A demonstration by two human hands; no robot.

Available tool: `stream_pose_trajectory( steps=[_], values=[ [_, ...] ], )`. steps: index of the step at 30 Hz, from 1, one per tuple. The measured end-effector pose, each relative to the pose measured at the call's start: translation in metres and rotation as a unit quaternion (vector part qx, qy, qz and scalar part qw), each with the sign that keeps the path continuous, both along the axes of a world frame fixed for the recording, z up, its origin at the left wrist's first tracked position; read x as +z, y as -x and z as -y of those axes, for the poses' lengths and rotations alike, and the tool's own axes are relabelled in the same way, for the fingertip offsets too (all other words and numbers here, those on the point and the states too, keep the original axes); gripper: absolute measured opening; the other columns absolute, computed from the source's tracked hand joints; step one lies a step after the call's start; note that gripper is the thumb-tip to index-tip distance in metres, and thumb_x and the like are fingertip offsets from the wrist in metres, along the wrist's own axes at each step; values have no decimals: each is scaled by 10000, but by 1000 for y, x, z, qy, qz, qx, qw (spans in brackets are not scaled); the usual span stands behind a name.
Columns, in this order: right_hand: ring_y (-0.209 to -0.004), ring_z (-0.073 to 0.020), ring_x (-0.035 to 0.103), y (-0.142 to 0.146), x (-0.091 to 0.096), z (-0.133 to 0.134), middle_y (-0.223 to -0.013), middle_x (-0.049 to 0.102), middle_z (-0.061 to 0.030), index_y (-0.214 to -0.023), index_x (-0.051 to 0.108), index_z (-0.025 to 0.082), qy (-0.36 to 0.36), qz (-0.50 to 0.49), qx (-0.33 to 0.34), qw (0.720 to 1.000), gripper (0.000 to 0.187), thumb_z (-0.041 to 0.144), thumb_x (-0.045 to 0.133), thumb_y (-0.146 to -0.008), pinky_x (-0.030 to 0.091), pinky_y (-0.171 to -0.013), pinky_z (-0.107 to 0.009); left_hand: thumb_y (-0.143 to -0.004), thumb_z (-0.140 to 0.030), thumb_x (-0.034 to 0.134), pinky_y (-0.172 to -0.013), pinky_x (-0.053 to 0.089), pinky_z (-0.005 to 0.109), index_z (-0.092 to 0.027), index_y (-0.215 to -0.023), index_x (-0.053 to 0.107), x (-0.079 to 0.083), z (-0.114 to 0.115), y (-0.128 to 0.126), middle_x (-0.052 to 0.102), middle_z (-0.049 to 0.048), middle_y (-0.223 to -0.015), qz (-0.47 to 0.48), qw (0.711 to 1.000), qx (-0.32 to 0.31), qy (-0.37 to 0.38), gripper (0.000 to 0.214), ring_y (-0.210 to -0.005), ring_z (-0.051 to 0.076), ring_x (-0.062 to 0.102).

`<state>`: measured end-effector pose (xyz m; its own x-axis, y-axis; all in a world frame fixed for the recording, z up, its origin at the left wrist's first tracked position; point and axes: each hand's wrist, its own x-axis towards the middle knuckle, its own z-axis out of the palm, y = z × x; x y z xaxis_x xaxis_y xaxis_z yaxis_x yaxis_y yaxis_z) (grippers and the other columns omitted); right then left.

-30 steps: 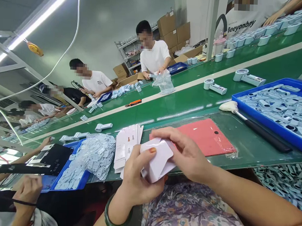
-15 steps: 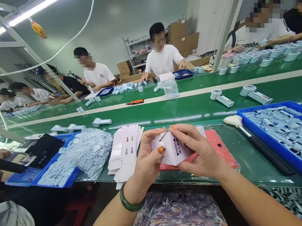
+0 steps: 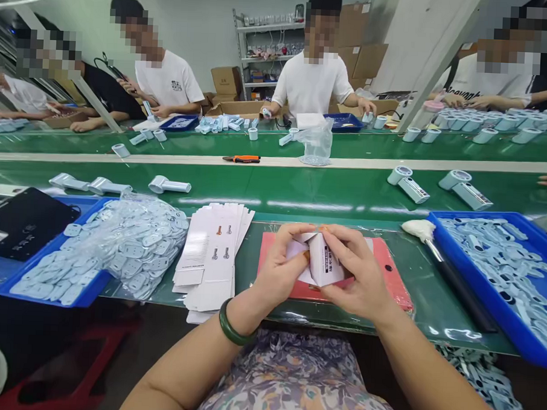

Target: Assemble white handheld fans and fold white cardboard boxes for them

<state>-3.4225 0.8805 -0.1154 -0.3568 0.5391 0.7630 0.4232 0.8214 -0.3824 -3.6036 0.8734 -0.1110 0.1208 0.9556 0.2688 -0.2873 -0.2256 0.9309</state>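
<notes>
A small white carton [image 3: 322, 263] with dark printing is held between my hands, its end facing me and a flap bent at the opening. My left hand [image 3: 283, 264] grips its left side, the thumb pressed in at the opening. Wrapped round the right side is my right hand [image 3: 360, 270], fingers on top and thumb below. The carton is above a red folder-like pad [image 3: 390, 276] on the bench. Left of my hands lies a stack of flat white cartons [image 3: 217, 251] printed with small pictures.
A blue tray [image 3: 539, 355] of light-blue parts and a black-handled brush-like tool [image 3: 460, 286] lie right. A bag of pale-blue plates [image 3: 145, 242] spills into another blue tray [image 3: 81, 299] at left. Handheld fan bodies [image 3: 410, 185] and pliers [image 3: 242, 159] sit beyond; several co-workers [image 3: 310, 80] face me.
The view has levelled and turned. My left thumb has moved from the carton's end face into its opening, and the carton has turned in my hands.
</notes>
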Motion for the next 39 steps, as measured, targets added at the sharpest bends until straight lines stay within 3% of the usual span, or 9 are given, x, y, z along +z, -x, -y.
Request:
stream_pose_trajectory(
  steps=[6,12,19,22,26,31,33,36,39],
  values=[
    [-1336,-343,533,-5,2,-2,-1428,524,-114,-1634,324,376,-1,4,-1,1000,802,373,692,-921,464,-1123,-576,-888,-450,718,-1031,524,403,-335,-1470,528,1,-4,4,625,67,-1426,144,985,-77,47,623,-1215,264,633],
    [-1566,-413,266,7,-4,-5,-1691,283,-169,-1696,58,295,36,36,-55,997,922,753,411,-978,203,-1250,-703,-961,-700,519,-1155,457,477,-315,-1541,447,1,-10,-15,507,105,-1578,204,979,-21,7,700,-1420,318,512],
    [-1500,-386,401,-21,2,-16,-1639,393,-128,-1642,320,343,-10,12,-127,992,685,679,235,-1051,347,-1194,-648,-821,-464,847,-1037,555,428,-309,-1511,477,-37,-21,-14,543,136,-1431,-83,984,18,-154,798,-1305,292,563],
    [-1329,-352,545,-15,-6,-8,-1465,524,-162,-1615,386,299,-41,-48,-212,975,601,497,470,-1054,503,-1059,-544,-933,-426,724,-1026,560,382,-296,-1407,570,-39,-29,-14,575,117,-1364,-7,991,55,-123,515,-1294,260,580],
    [-1250,-315,592,5,-14,-13,-1368,614,-136,-1592,410,313,-39,-14,-228,973,621,232,564,-996,504,-1047,-526,-780,-522,855,-1044,548,371,-288,-1409,585,-31,-39,-16,549,124,-1490,47,998,-42,-13,724,-1336,292,570],
    [-1334,-280,588,19,-32,-20,-1403,642,-106,-1434,578,303,21,-130,-136,982,449,210,520,-999,425,-1177,-565,-721,-441,899,-805,597,292,-228,-1189,675,-20,-67,-8,738,74,-1149,158,967,122,158,560,-977,205,713],
    [-1274,-292,630,30,-46,-19,-1354,656,-143,-1383,599,268,131,-289,-138,938,406,341,612,-984,501,-1113,-544,-817,-485,792,-776,613,321,-208,-1109,705,-17,-76,-7,762,76,-1089,230,938,169,194,411,-905,202,724],
    [-1237,-317,659,49,-55,-28,-1394,626,-179,-1468,481,253,349,-465,-68,811,768,549,791,-831,557,-1048,-537,-849,-478,747,-790,621,330,-216,-1083,738,-19,-80,-16,769,83,-1155,279,923,185,187,351,-922,204,731],
    [-1266,-298,651,62,-45,-55,-1389,645,-144,-1501,388,279,381,-528,24,759,950,534,876,-726,545,-1083,-498,-806,-514,788,-812,608,298,-252,-1151,735,-25,-75,-32,720,92,-1310,270,939,144,155,437,-1079,229,716]
  ],
)
